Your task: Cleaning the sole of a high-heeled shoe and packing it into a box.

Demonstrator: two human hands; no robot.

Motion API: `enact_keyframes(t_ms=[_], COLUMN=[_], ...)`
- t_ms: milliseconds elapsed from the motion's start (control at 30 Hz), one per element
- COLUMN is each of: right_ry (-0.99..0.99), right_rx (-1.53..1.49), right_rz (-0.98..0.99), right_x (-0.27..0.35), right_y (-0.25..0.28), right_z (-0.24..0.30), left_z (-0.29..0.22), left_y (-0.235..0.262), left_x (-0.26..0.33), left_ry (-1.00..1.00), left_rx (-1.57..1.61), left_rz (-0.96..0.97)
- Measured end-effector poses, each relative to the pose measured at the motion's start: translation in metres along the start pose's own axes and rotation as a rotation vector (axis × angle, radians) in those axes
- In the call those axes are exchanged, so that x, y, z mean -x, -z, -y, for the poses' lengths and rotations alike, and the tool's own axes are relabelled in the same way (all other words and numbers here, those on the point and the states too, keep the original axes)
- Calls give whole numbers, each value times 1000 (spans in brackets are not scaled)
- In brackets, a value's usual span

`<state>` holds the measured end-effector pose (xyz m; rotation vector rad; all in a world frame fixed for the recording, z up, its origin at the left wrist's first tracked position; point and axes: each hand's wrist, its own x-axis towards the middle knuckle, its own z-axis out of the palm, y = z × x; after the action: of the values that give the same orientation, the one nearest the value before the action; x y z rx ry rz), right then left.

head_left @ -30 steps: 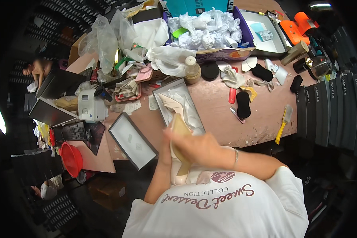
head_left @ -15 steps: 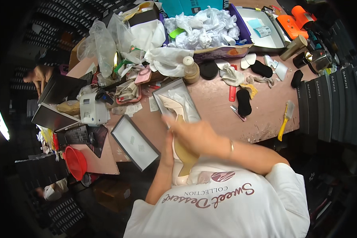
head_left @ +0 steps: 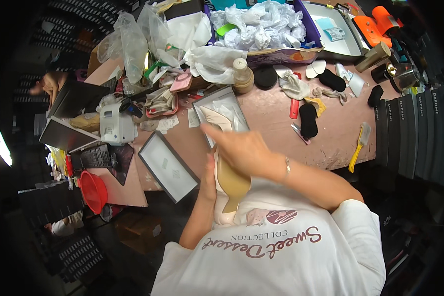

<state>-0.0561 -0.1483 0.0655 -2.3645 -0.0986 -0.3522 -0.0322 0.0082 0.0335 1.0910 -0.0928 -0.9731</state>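
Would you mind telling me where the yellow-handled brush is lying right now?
In the head view, the yellow-handled brush lies near the table's right front edge, beside the row of dark boxes.

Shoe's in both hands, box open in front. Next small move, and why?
Probably ease the beige high-heeled shoe forward toward the open shoebox. The left hand steadies its side and the right hand lies over its top, so it is under control. The box sits just beyond the hands with one matching shoe lying on white tissue, and there appears to be room beside it.
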Motion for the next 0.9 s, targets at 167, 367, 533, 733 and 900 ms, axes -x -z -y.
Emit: enact_keyframes(t_ms=[167, 367, 533, 733, 900], right_ry=[30, 133, 149, 291, 269], right_rx=[-33, 42, 42, 25, 130], right_rz=[53, 247, -146, 213, 221], right_x=[14, 43, 29, 90, 78], right_y=[-7, 11, -4, 18, 27], right_z=[-3, 25, -17, 11, 10], left_z=[8, 6, 19, 5, 18], left_y=[-3, 9, 13, -14, 18], left_x=[0, -7, -8, -14, -17], left_ry=[20, -7, 69, 137, 82], left_rx=[37, 62, 37, 132, 98], left_rz=[-163, -45, 0, -84, 128])
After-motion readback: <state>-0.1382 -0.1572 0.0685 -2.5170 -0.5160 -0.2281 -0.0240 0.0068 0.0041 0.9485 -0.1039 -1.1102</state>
